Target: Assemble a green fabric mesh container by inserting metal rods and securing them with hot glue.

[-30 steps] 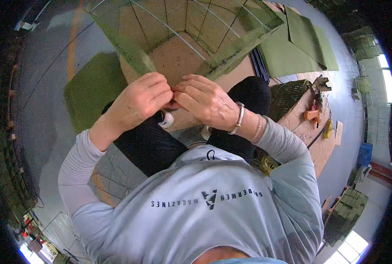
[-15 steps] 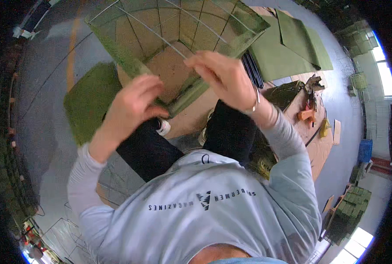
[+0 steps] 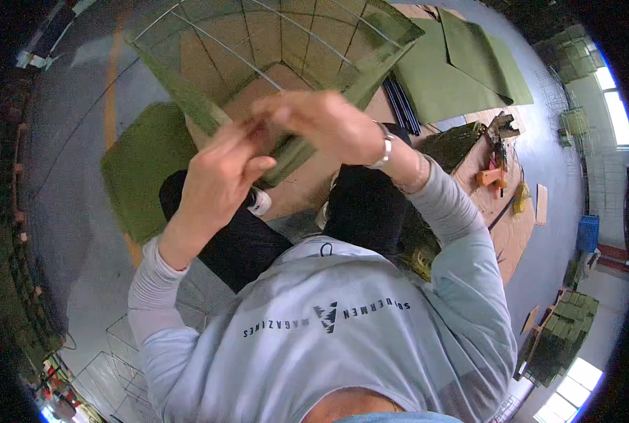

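Observation:
In front of me stands a wire frame covered in green mesh fabric (image 3: 208, 109), with thin metal rods crossing its open top. My left hand (image 3: 222, 169) is over the near corner of this frame, thumb spread away from the fingers, and I see nothing held in it. From the right, my right hand (image 3: 325, 127) reaches across so that its fingertips overlap those of the left. Motion smears the right fingers, and whether they pinch anything cannot be made out. The hands hide the mesh corner directly beneath them.
Folded green fabric sheets (image 3: 462, 70) lie at the far right beside dark rods (image 3: 402, 106). A green fabric piece (image 3: 148, 169) is at my left. An orange-handled tool (image 3: 492, 176) and a yellow object (image 3: 520, 197) rest on cardboard (image 3: 505, 240). Wire frames (image 3: 110, 359) stand lower left.
My right hand has moved left and slightly down, bringing it together with my left hand. My left hand has turned a little toward it. The mesh-covered frame has shifted slightly left.

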